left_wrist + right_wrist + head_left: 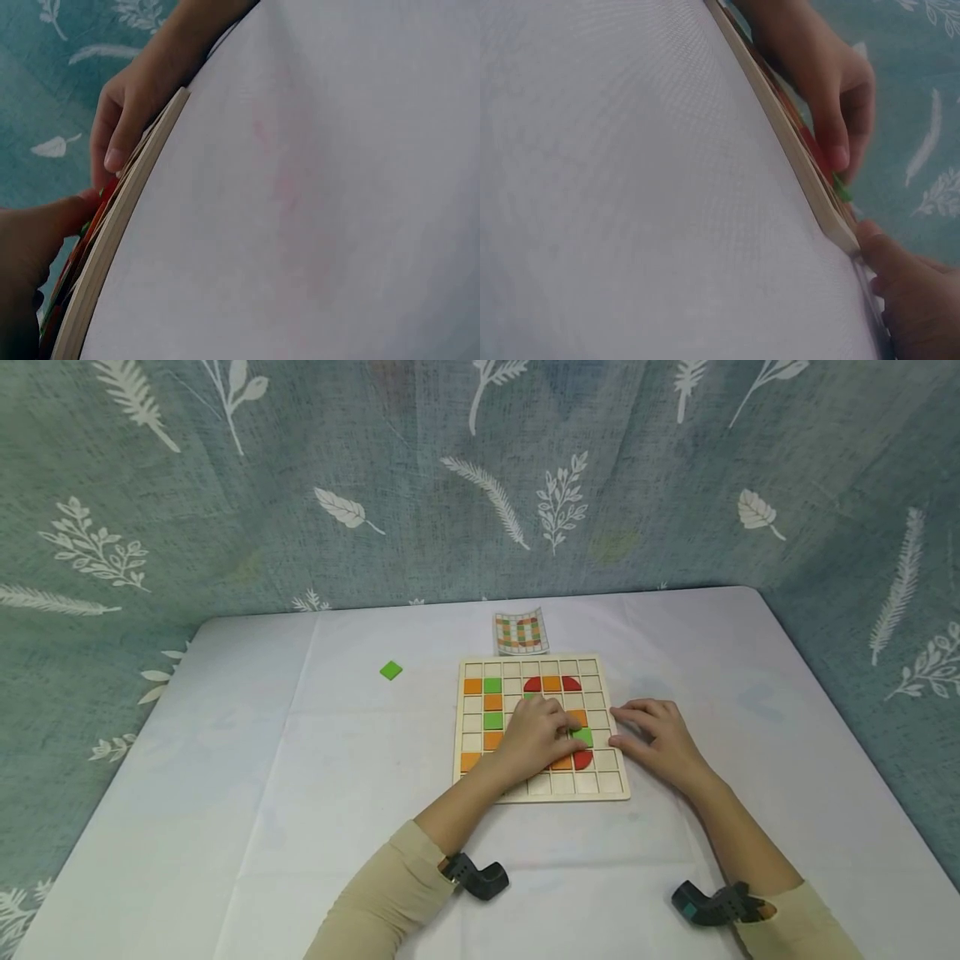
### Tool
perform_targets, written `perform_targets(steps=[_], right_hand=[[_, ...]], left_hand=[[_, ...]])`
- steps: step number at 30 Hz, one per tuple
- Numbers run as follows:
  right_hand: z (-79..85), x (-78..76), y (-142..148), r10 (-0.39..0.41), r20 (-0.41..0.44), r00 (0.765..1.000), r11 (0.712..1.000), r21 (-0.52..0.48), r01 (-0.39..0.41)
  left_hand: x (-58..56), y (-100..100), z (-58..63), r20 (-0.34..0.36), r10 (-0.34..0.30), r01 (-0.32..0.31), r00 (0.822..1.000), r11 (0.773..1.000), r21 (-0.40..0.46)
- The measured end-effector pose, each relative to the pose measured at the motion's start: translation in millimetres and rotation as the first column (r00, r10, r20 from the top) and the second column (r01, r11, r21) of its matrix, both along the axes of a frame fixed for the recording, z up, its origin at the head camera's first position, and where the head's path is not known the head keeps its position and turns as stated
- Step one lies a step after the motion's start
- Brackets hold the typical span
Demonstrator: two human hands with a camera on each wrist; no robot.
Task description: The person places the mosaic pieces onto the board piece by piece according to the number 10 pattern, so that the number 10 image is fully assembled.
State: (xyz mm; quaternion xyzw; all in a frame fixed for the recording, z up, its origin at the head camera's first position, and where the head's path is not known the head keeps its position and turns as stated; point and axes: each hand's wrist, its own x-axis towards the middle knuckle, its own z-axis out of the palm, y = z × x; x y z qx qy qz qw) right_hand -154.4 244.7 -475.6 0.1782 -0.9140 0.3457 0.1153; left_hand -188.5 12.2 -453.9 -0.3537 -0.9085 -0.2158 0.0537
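A wooden grid board [615, 785] lies on the table with orange, green and red tiles in its cells. My left hand [536, 739] reaches over its middle, hiding some cells. Its thumb and index finger pinch a small green square tile [582, 738] on the right part of the board, just above a red rounded tile [582, 761]. In the right wrist view this green tile [843, 187] sits tilted by the thumb tip. My right hand [660, 739] rests beside the board, thumb and fingertips against its right edge, fingers only slightly bent.
A single green tile [391, 670] lies apart on the white tablecloth [337, 735], left of the board. Behind the board's far edge stands a small pattern card [521, 632] with a coloured grid. A leaf-print curtain [420, 485] hangs behind the table.
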Motion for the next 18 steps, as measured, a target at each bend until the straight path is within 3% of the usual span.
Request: perform_targets(steps=[6,11,14,18], right_hand=[[0.8,0.0,0,-0.007,0.011,1.0,1.0,0.005,0.006],[0.0,0.0,0,-0.006,0.007,1.0,1.0,0.005,0.006],[-0.1,0.0,0,-0.004,0.0,1.0,1.0,0.007,0.004],[0.1,0.1,-1,-0.01,-0.008,1.0,1.0,0.014,0.01]], left_hand=[[2.4,-2,-1.1,-0.04,0.023,-0.024,0.999,0.999,-0.034],[2.8,-5,-0.9,-0.036,0.027,-0.026,0.999,1.0,0.017],[2.2,-8,0.3,0.022,0.036,-0.038,0.999,0.995,0.096],[-0.1,-15,3.6,0.148,0.054,-0.087,0.988,0.971,0.224]])
